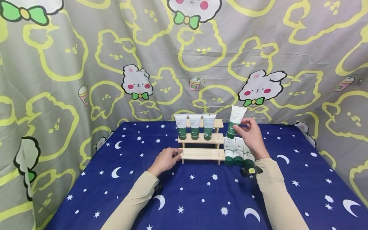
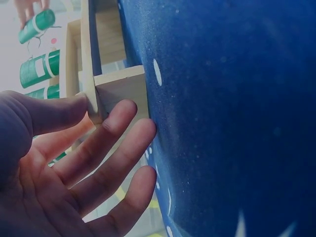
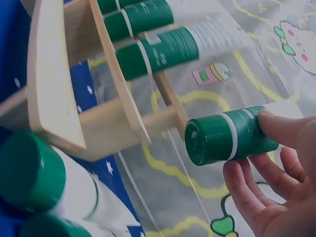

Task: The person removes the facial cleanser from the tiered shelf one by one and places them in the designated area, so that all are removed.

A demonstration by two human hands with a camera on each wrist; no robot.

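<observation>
My right hand (image 1: 253, 138) pinches a white and green squeeze tube (image 1: 237, 117) between thumb and fingers, raised at the stand's right side, green cap down. The three-step wooden stand (image 1: 202, 154) has its lowest step bare. At that step's left end my left hand (image 1: 165, 161) grips the board, thumb on top and fingers beneath, as the left wrist view shows. Three similar tubes (image 1: 195, 125) stand in a row on the middle step, caps down. The right one (image 3: 163, 49) shows its text-covered side.
Several more tubes (image 1: 238, 151) lie side by side right of the stand, caps towards me, partly hidden by the right hand. A blue cloth (image 1: 198, 198) with moons and stars covers the table. Behind it hangs a grey patterned curtain (image 1: 166, 57).
</observation>
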